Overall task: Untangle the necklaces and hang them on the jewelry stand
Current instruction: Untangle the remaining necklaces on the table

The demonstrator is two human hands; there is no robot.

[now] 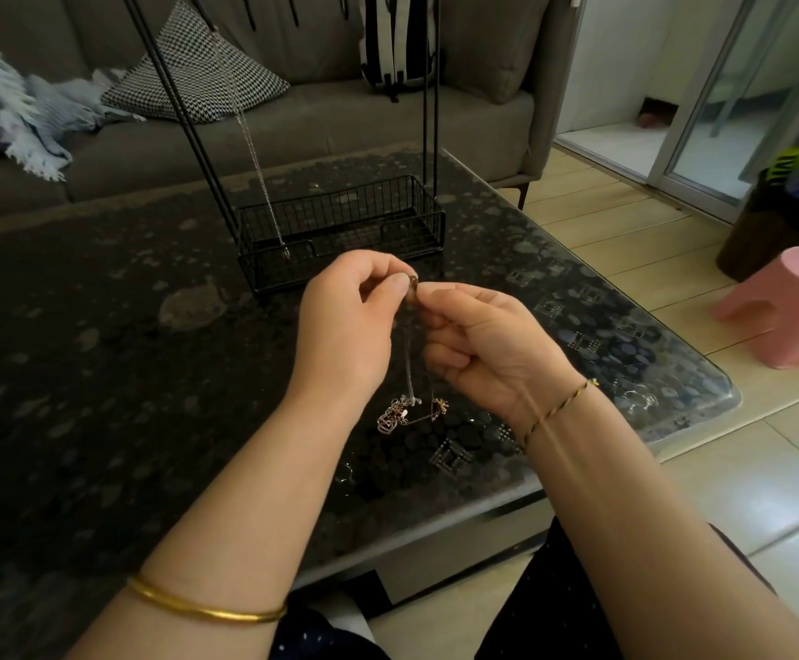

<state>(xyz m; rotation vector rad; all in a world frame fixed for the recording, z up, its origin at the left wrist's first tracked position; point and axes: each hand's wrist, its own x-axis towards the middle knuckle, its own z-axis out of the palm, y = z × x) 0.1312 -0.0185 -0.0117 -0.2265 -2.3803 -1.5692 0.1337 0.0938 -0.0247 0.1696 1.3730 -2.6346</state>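
Note:
My left hand [350, 326] and my right hand [488, 345] meet above the dark table, and both pinch the top of a thin necklace chain [409, 359]. The chain hangs down to a tangled cluster of pendants and chains [400, 414] just above the table top. Behind my hands stands the black wire jewelry stand [340, 231] with a basket base and tall rods. One silver necklace [250, 140] hangs from the stand, its pendant down in the basket.
The dark patterned glass table [102, 350] spans the left and middle. A grey sofa [293, 116] with a checked cushion [197, 73] and a pale blanket sits behind it. A pink stool [788, 307] stands on the tiled floor at right.

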